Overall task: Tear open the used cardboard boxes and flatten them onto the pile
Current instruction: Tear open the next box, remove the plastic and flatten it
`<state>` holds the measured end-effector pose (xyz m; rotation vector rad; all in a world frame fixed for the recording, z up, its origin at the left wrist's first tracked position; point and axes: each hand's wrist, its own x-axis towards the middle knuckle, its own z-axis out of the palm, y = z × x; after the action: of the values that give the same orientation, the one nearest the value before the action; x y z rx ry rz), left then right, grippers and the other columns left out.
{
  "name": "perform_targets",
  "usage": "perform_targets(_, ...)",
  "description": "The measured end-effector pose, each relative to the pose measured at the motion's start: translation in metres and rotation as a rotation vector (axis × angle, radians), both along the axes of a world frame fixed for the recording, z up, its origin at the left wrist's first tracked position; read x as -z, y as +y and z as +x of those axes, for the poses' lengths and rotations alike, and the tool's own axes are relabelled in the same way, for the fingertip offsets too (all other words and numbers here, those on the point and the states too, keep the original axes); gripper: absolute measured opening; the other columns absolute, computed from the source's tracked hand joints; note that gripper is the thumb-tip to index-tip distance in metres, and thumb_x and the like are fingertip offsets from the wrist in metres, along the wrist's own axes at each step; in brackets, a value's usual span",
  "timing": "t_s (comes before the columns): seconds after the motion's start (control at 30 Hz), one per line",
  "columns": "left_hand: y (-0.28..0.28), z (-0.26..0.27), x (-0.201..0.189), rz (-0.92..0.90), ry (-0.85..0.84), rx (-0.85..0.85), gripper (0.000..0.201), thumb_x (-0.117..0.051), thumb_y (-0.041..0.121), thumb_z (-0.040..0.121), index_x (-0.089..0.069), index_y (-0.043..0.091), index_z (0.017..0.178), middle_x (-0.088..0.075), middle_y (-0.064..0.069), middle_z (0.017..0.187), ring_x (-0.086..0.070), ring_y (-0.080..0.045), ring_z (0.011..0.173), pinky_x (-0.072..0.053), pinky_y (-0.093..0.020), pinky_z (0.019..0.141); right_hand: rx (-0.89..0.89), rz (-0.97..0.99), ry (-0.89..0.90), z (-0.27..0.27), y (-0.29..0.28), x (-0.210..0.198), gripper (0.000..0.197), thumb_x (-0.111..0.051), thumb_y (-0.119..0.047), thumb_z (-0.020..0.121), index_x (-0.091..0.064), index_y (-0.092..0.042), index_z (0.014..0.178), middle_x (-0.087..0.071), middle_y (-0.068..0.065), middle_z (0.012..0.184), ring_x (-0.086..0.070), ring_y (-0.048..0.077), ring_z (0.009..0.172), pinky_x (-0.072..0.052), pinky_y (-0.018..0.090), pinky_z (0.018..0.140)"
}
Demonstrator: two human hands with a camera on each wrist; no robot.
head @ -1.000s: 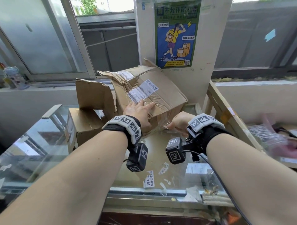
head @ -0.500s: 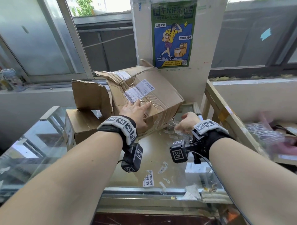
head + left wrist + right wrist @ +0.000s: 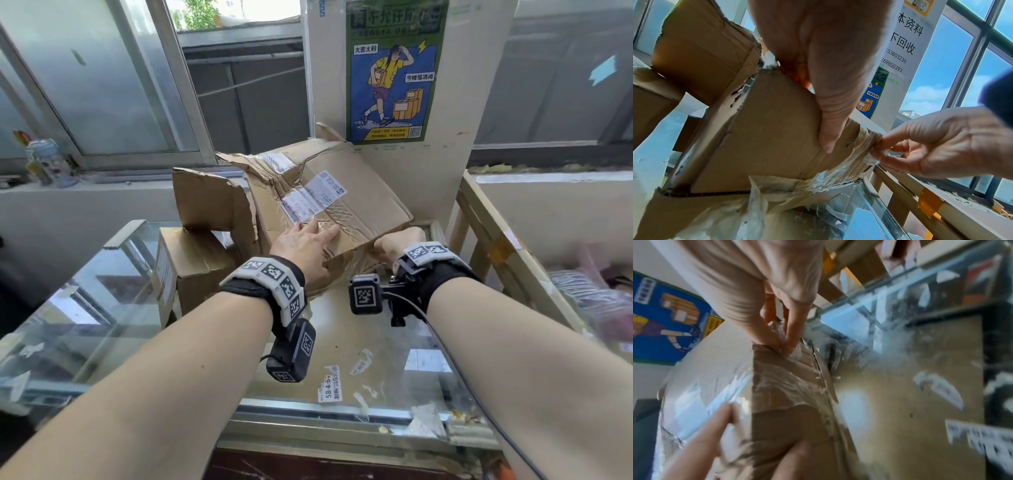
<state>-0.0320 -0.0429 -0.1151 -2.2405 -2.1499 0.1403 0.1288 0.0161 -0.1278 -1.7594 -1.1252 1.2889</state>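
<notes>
The tilted cardboard box [image 3: 329,212] rests on the glass table [image 3: 370,339], the left hand [image 3: 303,248] pressing flat on its top with straight fingers while the right hand's [image 3: 399,241] grip pinches the clear tape [image 3: 865,146] at its near right corner.

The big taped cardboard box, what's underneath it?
The big box sits tilted on the glass countertop, loose clear tape trailing beneath its near edge. Whatever lies under its far side is hidden.

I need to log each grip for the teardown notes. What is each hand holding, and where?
Right hand pinches the clear tape at the box's lower corner. Left hand only presses flat on the box.
</notes>
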Motion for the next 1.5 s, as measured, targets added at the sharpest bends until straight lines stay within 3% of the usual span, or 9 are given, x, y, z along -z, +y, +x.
perform_targets(0.27, 0.003, -0.001, -0.002, -0.029, 0.029, 0.013, 0.083, -0.063, 0.036, 0.085, -0.012, 0.037, 0.150, -0.009, -0.008, 0.160, -0.020, -0.033, 0.144, -0.027, -0.042, 0.113, 0.054, 0.041, 0.280, 0.024, -0.001, -0.010, 0.031, -0.059, 0.023, 0.077, -0.062, 0.005, 0.101, -0.067, 0.030, 0.101, -0.068, 0.037, 0.088, -0.055, 0.049, 0.083)
perform_targets(0.43, 0.001, -0.001, 0.000, -0.024, 0.024, 0.031, 0.081, -0.060, 0.039, 0.086, -0.011, 0.036, 0.151, -0.008, -0.009, 0.160, -0.018, -0.034, 0.144, -0.025, -0.043, 0.113, -0.071, 0.080, 0.058, 0.024, 0.008, 0.002, 0.032, -0.058, 0.009, 0.084, -0.060, 0.004, 0.115, -0.065, 0.015, 0.100, -0.065, 0.016, 0.062, -0.057, 0.023, 0.054)
perform_targets(0.6, 0.003, -0.004, 0.001, -0.027, 0.004, 0.016, 0.082, -0.060, 0.037, 0.086, -0.010, 0.037, 0.151, -0.006, -0.008, 0.160, -0.015, -0.033, 0.145, -0.021, -0.041, 0.115, -0.080, 0.121, -0.226, 0.025, 0.019, 0.006, 0.043, -0.076, -0.019, 0.075, -0.065, -0.008, 0.115, -0.065, 0.009, 0.116, -0.062, 0.026, 0.104, -0.052, 0.035, 0.092)
perform_targets(0.7, 0.006, -0.005, 0.001, -0.037, 0.003, 0.014, 0.082, -0.061, 0.035, 0.086, -0.010, 0.038, 0.151, -0.006, -0.008, 0.160, -0.016, -0.032, 0.145, -0.021, -0.040, 0.116, -0.094, 0.127, -0.215, 0.019, 0.014, 0.008, 0.035, -0.074, -0.015, 0.077, -0.066, -0.003, 0.109, -0.063, 0.002, 0.085, -0.057, 0.021, 0.086, -0.053, 0.014, 0.062)
perform_targets(0.83, 0.007, -0.006, 0.000, -0.044, -0.003, 0.016, 0.083, -0.062, 0.036, 0.085, -0.011, 0.038, 0.150, -0.006, -0.007, 0.160, -0.017, -0.032, 0.145, -0.021, -0.040, 0.115, 0.020, 0.047, 0.125, 0.005, 0.000, -0.001, 0.013, -0.054, 0.012, 0.075, -0.063, 0.004, 0.069, -0.060, 0.014, 0.067, -0.059, 0.025, 0.059, -0.058, 0.034, 0.061)
perform_targets(1.0, 0.007, -0.007, 0.003, -0.030, -0.004, 0.015, 0.085, -0.064, 0.036, 0.084, -0.012, 0.039, 0.150, -0.007, -0.007, 0.160, -0.017, -0.031, 0.145, -0.022, -0.040, 0.115, 0.235, 0.092, 0.000, 0.027, 0.000, -0.013, 0.022, -0.054, -0.022, 0.068, -0.067, -0.008, 0.079, -0.063, 0.009, 0.081, -0.063, 0.029, 0.071, -0.057, 0.043, 0.078)
perform_targets(1.2, 0.004, -0.005, 0.001, 0.008, 0.009, 0.006, 0.083, -0.065, 0.037, 0.081, -0.016, 0.041, 0.148, -0.014, -0.005, 0.158, -0.025, -0.030, 0.141, -0.032, -0.042, 0.109, -0.036, 0.066, 0.004, 0.007, -0.016, -0.032, 0.026, -0.046, -0.018, 0.088, -0.062, 0.000, 0.078, -0.066, 0.012, 0.066, -0.046, 0.014, 0.036, -0.035, 0.015, 0.033)
perform_targets(1.37, -0.002, -0.004, 0.005, 0.062, 0.045, 0.006, 0.082, -0.064, 0.051, 0.077, -0.021, 0.045, 0.145, -0.019, -0.004, 0.155, -0.030, -0.031, 0.134, -0.032, -0.044, 0.105, -0.100, -0.096, 0.035, -0.007, -0.020, -0.022, 0.018, -0.047, 0.002, 0.087, -0.051, 0.012, 0.102, -0.064, 0.025, 0.066, -0.071, 0.036, 0.066, -0.060, 0.044, 0.068)
perform_targets(1.5, -0.004, -0.003, 0.009, 0.092, 0.018, -0.005, 0.080, -0.061, 0.059, 0.075, -0.022, 0.046, 0.144, -0.015, -0.003, 0.156, -0.023, -0.031, 0.138, -0.025, -0.046, 0.109, -0.073, -0.154, 0.233, -0.008, -0.028, -0.019, 0.013, -0.036, 0.010, 0.090, -0.047, 0.004, 0.086, -0.057, 0.027, 0.077, -0.069, 0.040, 0.083, -0.054, 0.033, 0.042)
